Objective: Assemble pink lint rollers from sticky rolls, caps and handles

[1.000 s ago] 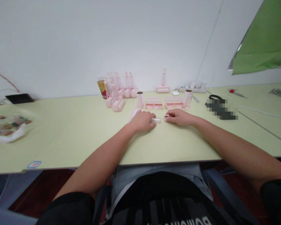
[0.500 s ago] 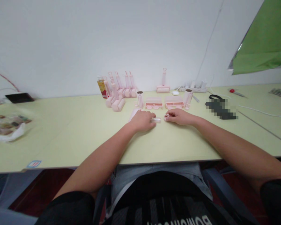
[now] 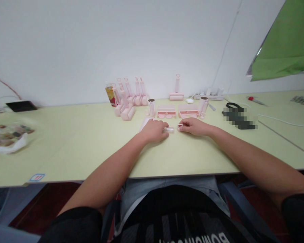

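Midway between the desk's (image 3: 86, 141) near and back edges, the left hand (image 3: 155, 131) is closed around a clear tube (image 3: 170, 130) whose right end alone sticks out, while a pale thing (image 3: 144, 124) is mostly hidden behind that hand, so whether it joins the tube cannot be told. Just beside the tube's end, the right hand (image 3: 195, 127) pinches a small pale piece (image 3: 179, 127), its shape largely covered by fingers. Toward the back edge, pink rollers (image 3: 128, 113) overlap one another, and pixelation obscures a dark object (image 3: 239, 118) farther right.
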{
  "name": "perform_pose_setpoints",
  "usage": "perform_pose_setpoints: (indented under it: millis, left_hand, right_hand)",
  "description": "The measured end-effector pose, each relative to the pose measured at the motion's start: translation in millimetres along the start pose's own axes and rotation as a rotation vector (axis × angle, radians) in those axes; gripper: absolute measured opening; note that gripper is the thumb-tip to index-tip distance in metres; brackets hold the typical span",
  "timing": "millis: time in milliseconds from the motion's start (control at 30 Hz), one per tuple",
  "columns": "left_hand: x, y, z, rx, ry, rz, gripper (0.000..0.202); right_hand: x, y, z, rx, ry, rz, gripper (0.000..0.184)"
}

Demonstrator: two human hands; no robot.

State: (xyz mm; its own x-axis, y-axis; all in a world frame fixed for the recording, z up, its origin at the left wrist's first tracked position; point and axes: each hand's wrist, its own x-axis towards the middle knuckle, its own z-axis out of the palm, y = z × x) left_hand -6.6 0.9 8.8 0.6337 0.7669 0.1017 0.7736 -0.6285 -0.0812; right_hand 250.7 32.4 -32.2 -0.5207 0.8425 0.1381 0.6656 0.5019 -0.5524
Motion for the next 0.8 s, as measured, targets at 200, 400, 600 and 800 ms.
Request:
perform_pose_setpoints:
  millis: [200,400,600,800]
  left_hand:
    - [-0.2,0.2,0.1,0.002,0.003,0.002,0.046]
    - [-0.3,0.1,0.2,0.016,0.005,0.006,0.045]
    - [0.4,-1.2,1.2,0.015,0.014,0.009,0.045]
    - [0.4,-0.8,0.4,0.013,0.009,0.008,0.045]
  right_hand:
    - [0.0,0.5,-0.1,0.000,-0.003,-0.001,0.039]
    - [0.0,1.0,0.3,0.006,0.004,-0.008,0.038]
    - [0.9,2.9,1.4,-0.003,0.008,-0.021,0.037]
    - [-0.3,1.2,0.4,-0.001,0.008,-0.013,0.037]
